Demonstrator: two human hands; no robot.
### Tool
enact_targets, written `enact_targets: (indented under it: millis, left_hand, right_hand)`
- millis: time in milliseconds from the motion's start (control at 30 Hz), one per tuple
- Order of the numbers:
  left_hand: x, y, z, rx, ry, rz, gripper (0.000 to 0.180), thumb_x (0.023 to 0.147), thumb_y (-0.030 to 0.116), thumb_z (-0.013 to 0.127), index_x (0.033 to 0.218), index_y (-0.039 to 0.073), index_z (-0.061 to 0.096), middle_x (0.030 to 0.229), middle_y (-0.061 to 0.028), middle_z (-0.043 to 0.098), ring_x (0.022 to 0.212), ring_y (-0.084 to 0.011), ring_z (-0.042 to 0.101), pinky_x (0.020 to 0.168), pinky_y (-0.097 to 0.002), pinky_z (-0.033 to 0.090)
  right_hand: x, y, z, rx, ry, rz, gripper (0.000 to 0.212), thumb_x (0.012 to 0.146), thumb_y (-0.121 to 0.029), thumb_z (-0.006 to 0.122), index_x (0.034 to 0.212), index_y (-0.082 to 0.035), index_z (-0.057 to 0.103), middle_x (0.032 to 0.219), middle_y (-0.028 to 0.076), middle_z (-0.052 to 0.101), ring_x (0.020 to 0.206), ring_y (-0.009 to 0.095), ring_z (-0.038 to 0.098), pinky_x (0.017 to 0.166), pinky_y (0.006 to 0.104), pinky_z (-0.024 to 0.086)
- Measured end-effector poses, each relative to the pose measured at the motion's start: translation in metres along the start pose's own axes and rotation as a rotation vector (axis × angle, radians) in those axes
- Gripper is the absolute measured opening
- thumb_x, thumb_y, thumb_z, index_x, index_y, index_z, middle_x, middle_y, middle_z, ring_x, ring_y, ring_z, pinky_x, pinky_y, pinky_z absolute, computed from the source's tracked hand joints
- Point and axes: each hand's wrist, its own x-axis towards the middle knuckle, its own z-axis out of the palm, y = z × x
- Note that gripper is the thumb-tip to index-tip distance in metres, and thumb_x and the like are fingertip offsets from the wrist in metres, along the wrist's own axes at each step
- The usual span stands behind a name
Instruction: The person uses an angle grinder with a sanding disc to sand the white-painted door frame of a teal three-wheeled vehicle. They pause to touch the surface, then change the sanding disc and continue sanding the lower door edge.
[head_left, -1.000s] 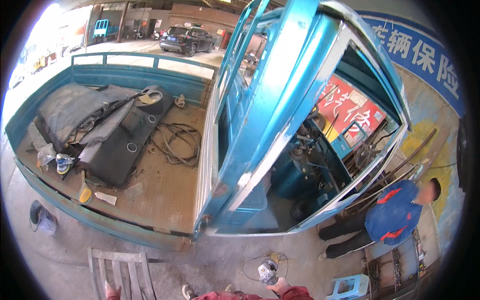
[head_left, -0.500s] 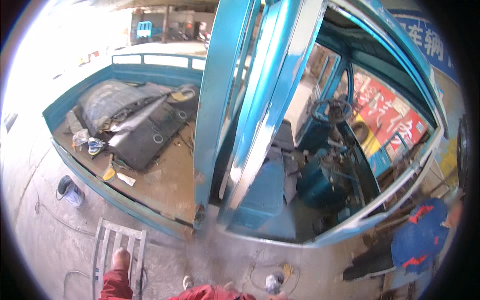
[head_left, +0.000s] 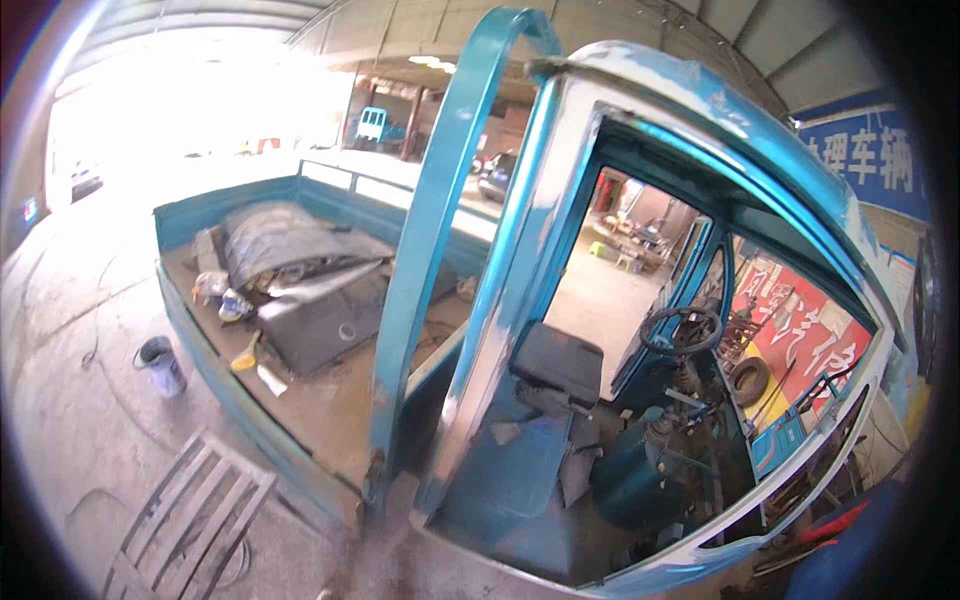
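Observation:
Neither of my hands shows at this moment. Standing before me is a small blue cargo vehicle, its cab (head_left: 495, 330) with a doorless side opening and whitish sanded patches along the pillar and roof edge. Inside the cab are a black steering wheel (head_left: 681, 331), a dark seat cushion (head_left: 556, 362) and a blue seat base (head_left: 518, 455). Behind the cab, the cargo bed (head_left: 330, 425) carries a dark panel (head_left: 335, 325), a grey curved sheet and a yellow-handled tool (head_left: 246, 354). A slatted metal stand (head_left: 190, 515) is on the floor at the lower left.
A dark bucket (head_left: 162, 366) stands beside the bed, with a cable along the floor. A blue arched post (head_left: 425, 240) rises between bed and cab. At the lower right edge, a person's blue and red clothing (head_left: 850, 545) is partly visible. A tire (head_left: 750, 381) leans beyond the cab.
The view has tilted up and shifted. My left hand, earlier over the slatted stand, and my right hand, earlier low beside a small tool, have left the picture. The person at right is lower.

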Motion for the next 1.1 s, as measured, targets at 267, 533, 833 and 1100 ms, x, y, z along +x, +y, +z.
enact_targets:
  millis: [267,533,833,1100]
  left_hand:
    - [0.007,0.095,-0.009,-0.181,0.168,0.298,0.046,0.088,0.046,0.062,0.103,0.004,0.071,0.101,-0.0267,0.068,0.098,-0.0437,0.065,0.087,-0.0511,0.052]
    - [-0.043,0.171,-0.083,-0.274,-0.114,0.229,0.037,0.092,0.043,0.058,0.113,0.015,0.068,0.102,-0.0192,0.071,0.1,-0.0394,0.066,0.086,-0.0464,0.053]
    - [0.0,0.218,-0.107,-0.218,-0.221,0.557,0.033,0.092,0.038,0.06,0.113,0.014,0.068,0.092,-0.0178,0.072,0.09,-0.037,0.069,0.081,-0.0452,0.054]
    - [0.033,0.288,-0.123,-0.081,-0.195,0.972,0.031,0.093,0.033,0.058,0.114,0.011,0.064,0.103,-0.0161,0.067,0.095,-0.0358,0.065,0.081,-0.0452,0.053]
  right_hand:
    - [-0.021,0.123,0.014,0.178,-0.02,0.051,0.047,0.064,-0.03,0.086,0.092,0.004,0.069,0.083,0.011,0.069,0.072,0.022,0.064,0.064,0.0379,0.05]
    - [-0.035,0.144,-0.005,0.454,0.254,0.171,0.042,0.065,-0.023,0.085,0.092,0.004,0.067,0.084,0.01,0.068,0.07,0.02,0.062,0.062,0.0376,0.049]
    - [-0.041,0.101,0.008,0.727,0.341,0.086,0.032,0.07,-0.015,0.083,0.088,0.001,0.063,0.075,0.01,0.064,0.055,0.021,0.06,0.052,0.0357,0.049]
    - [-0.097,-0.004,0.031,0.797,0.35,0.089,0.028,0.074,-0.014,0.079,0.089,0.0,0.061,0.071,0.008,0.062,0.054,0.019,0.059,0.052,0.0338,0.048]
